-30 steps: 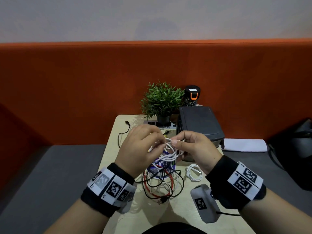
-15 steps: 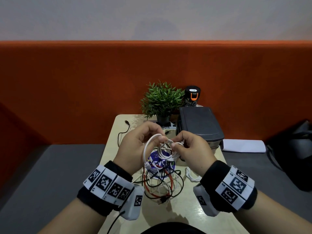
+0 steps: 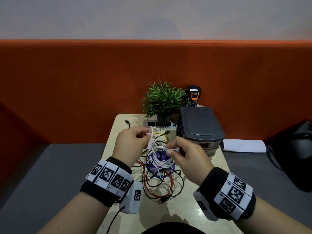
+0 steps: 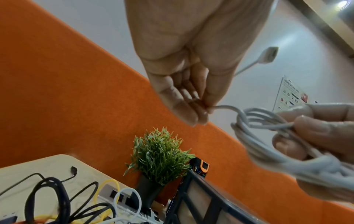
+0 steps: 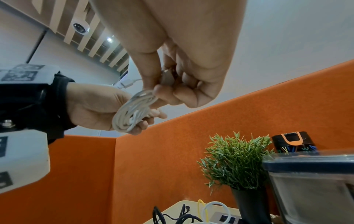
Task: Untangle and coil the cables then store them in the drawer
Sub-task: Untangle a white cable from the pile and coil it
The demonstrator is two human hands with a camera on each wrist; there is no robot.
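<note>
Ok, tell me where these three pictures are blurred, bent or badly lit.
Head view: dim, partition top bowed by the wide lens. Left wrist view: right hand and white cable smeared, close to the lens. Right wrist view: ceiling light glares; plant sharp.

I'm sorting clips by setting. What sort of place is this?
Probably an office or shared workspace booth: an orange padded partition wraps a small table holding a built-in power strip, a potted plant and a desktop drawer unit.
</note>
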